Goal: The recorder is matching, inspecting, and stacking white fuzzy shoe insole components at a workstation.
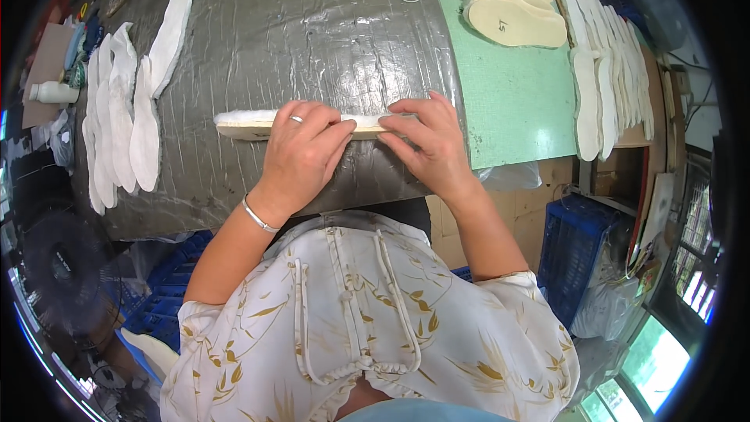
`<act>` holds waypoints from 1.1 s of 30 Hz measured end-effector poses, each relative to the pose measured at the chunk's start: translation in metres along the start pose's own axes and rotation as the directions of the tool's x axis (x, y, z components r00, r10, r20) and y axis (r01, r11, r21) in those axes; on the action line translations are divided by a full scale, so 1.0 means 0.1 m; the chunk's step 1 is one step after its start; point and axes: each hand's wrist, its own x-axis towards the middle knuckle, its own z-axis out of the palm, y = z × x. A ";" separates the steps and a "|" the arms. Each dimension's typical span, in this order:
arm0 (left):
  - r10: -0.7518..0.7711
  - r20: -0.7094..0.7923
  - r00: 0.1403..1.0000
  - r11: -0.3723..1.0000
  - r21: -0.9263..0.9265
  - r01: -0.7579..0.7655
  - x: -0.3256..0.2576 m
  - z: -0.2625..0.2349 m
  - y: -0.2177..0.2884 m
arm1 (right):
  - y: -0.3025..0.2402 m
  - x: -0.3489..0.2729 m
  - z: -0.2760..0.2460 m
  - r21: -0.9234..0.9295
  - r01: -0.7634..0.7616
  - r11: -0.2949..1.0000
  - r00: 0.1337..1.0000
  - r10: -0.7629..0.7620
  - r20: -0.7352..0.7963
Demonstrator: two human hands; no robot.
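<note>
From the head camera, looking down, a long flat beige shoe insole with white fluffy lining on top [244, 123] lies on its side on a grey table covered in shiny wrinkled plastic [297, 39]. It sits near the front edge of the table, right in front of the person.

The left hand [301, 152] rests on the middle of the insole. Its fingers are close together and bent down, pressing on the fluffy top. A thin ring is on one finger and a silver bracelet [258, 217] is on the wrist.

The right hand [430, 144] is at the right end of the insole. Its fingers are curled, and the fingertips pinch the insole's edge. The two hands almost touch.

On the left side of the table lies a bunch of white fluffy insole-shaped pieces [125, 117]. On the right is a green mat [516, 101], with a stack of beige insoles [512, 19] at its far end and a row of white pieces [605, 70] beside it. A blue plastic crate [574, 246] stands below.
</note>
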 end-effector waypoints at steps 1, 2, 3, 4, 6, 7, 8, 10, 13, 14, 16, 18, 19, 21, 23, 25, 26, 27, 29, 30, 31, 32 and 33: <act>0.007 -0.001 1.000 1.000 0.001 -0.007 0.01 0.00 0.00 | 0.01 0.00 0.00 -0.006 0.004 1.000 1.000 -0.004 0.005; 0.011 -0.002 1.000 1.000 0.003 -0.011 0.00 0.00 0.01 | 0.03 0.00 0.01 -0.009 0.009 1.000 1.000 -0.009 0.011; 0.014 -0.001 1.000 1.000 0.003 -0.014 0.00 0.01 0.00 | 0.03 0.00 0.00 -0.012 0.017 1.000 1.000 -0.017 0.013; 0.017 0.000 1.000 1.000 0.001 -0.017 -0.01 0.01 0.00 | 0.02 0.00 -0.02 -0.015 0.026 1.000 1.000 -0.026 0.014; 0.006 0.015 1.000 1.000 -0.005 -0.006 -0.01 0.00 0.01 | 0.02 0.03 -0.03 -0.041 0.052 0.998 0.998 -0.051 0.036; 0.004 0.016 1.000 1.000 -0.001 -0.004 -0.02 0.00 0.00 | 0.02 0.05 -0.05 -0.052 0.060 0.997 0.997 -0.057 0.058; 0.007 0.016 1.000 1.000 -0.001 -0.007 -0.02 0.00 -0.01 | 0.02 0.07 -0.07 -0.067 0.066 0.996 0.995 -0.061 0.079; 0.010 0.011 1.000 1.000 -0.005 -0.010 -0.01 0.01 -0.01 | 0.04 0.08 -0.10 -0.076 0.075 0.994 0.993 -0.067 0.101; 0.003 0.018 1.000 1.000 -0.005 -0.003 -0.02 0.00 0.03 | 0.11 0.00 -0.13 -0.005 0.044 0.999 0.995 -0.043 0.094; -0.001 0.012 1.000 1.000 0.004 0.001 -0.04 0.00 0.04 | 0.15 -0.05 -0.11 0.037 0.026 0.999 0.997 -0.028 0.069; -0.010 0.040 0.999 0.999 0.032 0.009 -0.07 -0.01 0.06 | 0.17 -0.09 -0.15 0.107 -0.020 0.994 1.000 0.018 0.025; -0.013 0.031 0.999 0.999 0.043 0.012 -0.02 -0.02 0.11 | 0.19 -0.15 -0.17 0.151 -0.062 0.987 0.998 0.060 0.016; -0.005 0.037 0.999 0.999 0.044 0.003 0.00 -0.03 0.13 | 0.18 -0.17 -0.17 0.152 -0.038 0.988 0.999 0.037 0.007; 0.016 0.054 0.998 0.999 0.042 -0.018 0.04 0.00 0.19 | 0.18 -0.17 -0.13 0.142 -0.017 0.990 1.000 0.019 -0.012; 0.039 0.072 0.997 0.999 0.005 -0.040 0.08 0.07 0.24 | 0.17 -0.16 -0.11 0.124 -0.007 0.992 1.000 0.010 -0.028; 0.028 0.060 0.998 1.000 -0.012 -0.028 0.10 0.15 0.24 | 0.17 -0.13 -0.10 0.130 0.008 0.991 0.999 -0.001 -0.049; 0.024 0.057 0.998 1.000 -0.009 -0.023 0.09 0.19 0.23 | 0.16 -0.12 -0.11 0.137 0.014 0.990 0.999 -0.008 -0.042; 0.024 0.045 0.999 1.000 -0.017 -0.023 0.09 0.21 0.21 | 0.18 -0.12 -0.09 0.120 0.033 0.992 0.999 -0.028 -0.040; 0.015 0.022 1.000 1.000 -0.028 -0.015 0.11 0.23 0.22 | 0.19 -0.09 -0.09 0.095 0.087 0.992 0.996 -0.084 -0.038; 0.014 0.020 1.000 0.999 -0.029 -0.013 0.11 0.26 0.21 | 0.17 -0.08 -0.10 0.082 0.080 0.993 0.997 -0.078 -0.029; 0.016 0.021 1.000 0.999 -0.037 -0.015 0.11 0.26 0.20 | 0.20 -0.08 -0.09 0.089 0.079 0.993 0.997 -0.077 -0.026; 0.017 0.023 1.000 0.999 -0.041 -0.016 0.11 0.26 0.20 | 0.23 -0.07 -0.08 0.099 0.080 0.992 0.997 -0.078 -0.024; 0.021 0.025 0.999 0.999 -0.046 -0.020 0.10 0.26 0.18 | 0.24 -0.06 -0.10 0.116 0.070 0.991 0.998 -0.070 -0.002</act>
